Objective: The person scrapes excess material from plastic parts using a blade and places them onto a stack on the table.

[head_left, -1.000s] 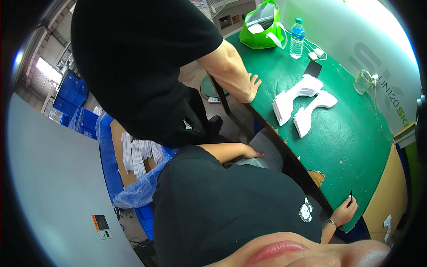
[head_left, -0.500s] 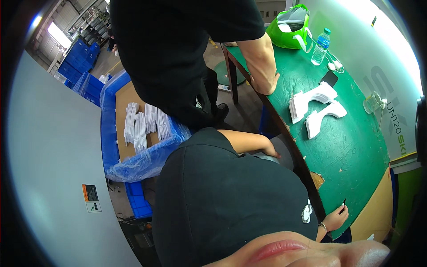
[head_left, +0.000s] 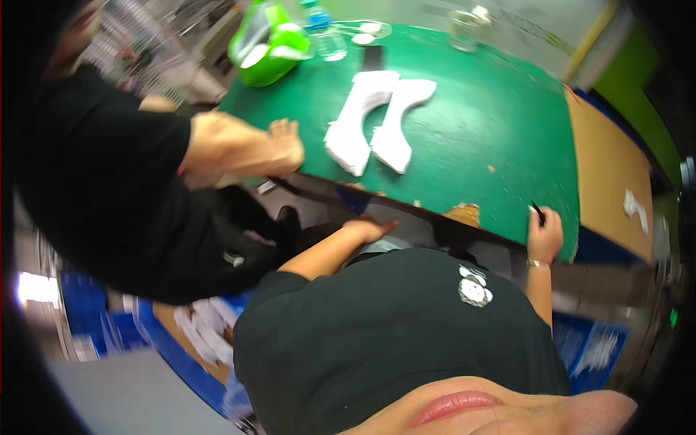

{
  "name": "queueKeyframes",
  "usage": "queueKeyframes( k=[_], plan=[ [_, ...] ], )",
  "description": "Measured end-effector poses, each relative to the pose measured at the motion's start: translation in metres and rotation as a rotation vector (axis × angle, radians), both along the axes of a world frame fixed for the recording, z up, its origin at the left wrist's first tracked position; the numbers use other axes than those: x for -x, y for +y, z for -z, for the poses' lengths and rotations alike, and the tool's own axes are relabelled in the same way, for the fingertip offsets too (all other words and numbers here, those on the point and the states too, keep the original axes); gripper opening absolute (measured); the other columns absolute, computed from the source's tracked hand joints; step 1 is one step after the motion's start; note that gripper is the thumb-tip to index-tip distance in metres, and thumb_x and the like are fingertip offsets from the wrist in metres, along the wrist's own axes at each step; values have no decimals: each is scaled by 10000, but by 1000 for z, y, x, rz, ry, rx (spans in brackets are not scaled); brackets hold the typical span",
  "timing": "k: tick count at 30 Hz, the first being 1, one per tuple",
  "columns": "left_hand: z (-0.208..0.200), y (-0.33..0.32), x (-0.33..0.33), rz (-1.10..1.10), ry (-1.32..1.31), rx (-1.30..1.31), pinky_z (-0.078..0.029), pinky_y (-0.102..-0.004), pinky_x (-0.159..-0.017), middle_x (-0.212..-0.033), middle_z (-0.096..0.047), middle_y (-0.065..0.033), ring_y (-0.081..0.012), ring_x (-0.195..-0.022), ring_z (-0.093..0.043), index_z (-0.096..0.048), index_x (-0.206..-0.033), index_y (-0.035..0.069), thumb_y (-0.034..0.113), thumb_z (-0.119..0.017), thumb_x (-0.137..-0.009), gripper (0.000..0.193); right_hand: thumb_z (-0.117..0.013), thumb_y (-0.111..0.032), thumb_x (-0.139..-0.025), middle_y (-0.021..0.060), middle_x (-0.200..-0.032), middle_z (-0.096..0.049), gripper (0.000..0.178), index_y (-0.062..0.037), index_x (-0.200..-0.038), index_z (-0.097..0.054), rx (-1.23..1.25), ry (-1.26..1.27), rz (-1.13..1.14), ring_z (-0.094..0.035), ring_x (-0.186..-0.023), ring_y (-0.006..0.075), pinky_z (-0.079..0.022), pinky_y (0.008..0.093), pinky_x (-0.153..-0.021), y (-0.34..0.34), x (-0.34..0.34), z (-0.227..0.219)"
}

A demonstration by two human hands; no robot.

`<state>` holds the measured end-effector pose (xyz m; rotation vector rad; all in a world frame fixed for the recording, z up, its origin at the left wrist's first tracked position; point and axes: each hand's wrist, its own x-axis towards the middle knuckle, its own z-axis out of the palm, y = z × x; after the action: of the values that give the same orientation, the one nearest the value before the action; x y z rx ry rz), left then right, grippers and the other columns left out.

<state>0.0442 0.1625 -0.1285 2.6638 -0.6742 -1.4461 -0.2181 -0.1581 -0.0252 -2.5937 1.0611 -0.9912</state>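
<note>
My right hand [head_left: 545,238] rests on the near right corner of the green table [head_left: 478,138]. Its fingers close round a small black pointed tool [head_left: 537,213], whose exact kind is too small to tell. My left hand [head_left: 370,230] is below the table's near edge, in front of my body, with fingers stretched out and nothing seen in them. Two stacks of white curved pieces lie side by side on the table: a larger left stack [head_left: 355,130] and a smaller right stack [head_left: 399,130]. Both hands are apart from them.
A co-worker's hand [head_left: 284,145] leans on the table's left edge. Farther back are a green bag [head_left: 264,61], a water bottle [head_left: 330,43], a black phone [head_left: 372,58] and a clear cup [head_left: 464,32]. Cardboard [head_left: 609,159] adjoins the right side; a blue-edged bin [head_left: 177,362] stands lower left.
My view has swung right toward the table, so the table now fills the upper middle and the bin has slid to the lower left. The right hand still holds the black tool.
</note>
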Motion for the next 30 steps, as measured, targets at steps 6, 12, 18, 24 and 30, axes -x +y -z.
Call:
queueKeyframes(
  k=[6, 12, 18, 24, 30],
  plan=[
    [-5, 7, -5, -50, -57, 15, -354, -391, -1059, -1331, -462, -323, -390, -1279, -446, -434, -1309, -128, 800, -402, -765, 1076, -748, -263, -747, 77, -835, -626, 223, -99, -837, -626, -96, 96, 9, -606, -738, 292, -476, 376, -622, -7, 2, -15],
    [-10, 6, -6, -127, -92, -45, -356, -419, -1043, -1314, -480, -323, -412, -1261, -458, -466, -1284, -107, 811, -417, -739, 1069, -621, -198, -820, 115, -911, -635, 142, -116, -932, -647, 20, 183, 336, -616, -823, 342, -493, 436, -672, -106, 44, -33],
    [-8, -5, -10, -124, -81, -78, -358, -429, -1036, -1322, -478, -314, -409, -1256, -463, -468, -1282, -109, 799, -407, -751, 1054, -449, -176, -897, 141, -1252, -538, 274, -83, -1079, -631, -35, 437, 694, -606, -1026, 351, -501, 464, -860, -251, 97, -34],
    [-22, -17, -7, -102, -90, -107, -360, -435, -1034, -1307, -488, -318, -398, -1255, -467, -456, -1300, -106, 802, -396, -753, 1061, -377, -155, -915, 125, -1519, -278, 397, -37, -1237, -576, -180, 568, 722, -505, -1231, 351, -421, 470, -1009, -331, 126, -12],
    [-14, -18, -11, -53, -88, -83, -377, -424, -1025, -1286, -502, -322, -399, -1240, -482, -453, -1299, -122, 822, -374, -745, 1097, -370, -192, -920, 149, -1484, -354, 443, -73, -1308, -547, -499, 896, 749, -457, -1288, 335, -378, 453, -1057, -358, 105, -26]
  ],
)
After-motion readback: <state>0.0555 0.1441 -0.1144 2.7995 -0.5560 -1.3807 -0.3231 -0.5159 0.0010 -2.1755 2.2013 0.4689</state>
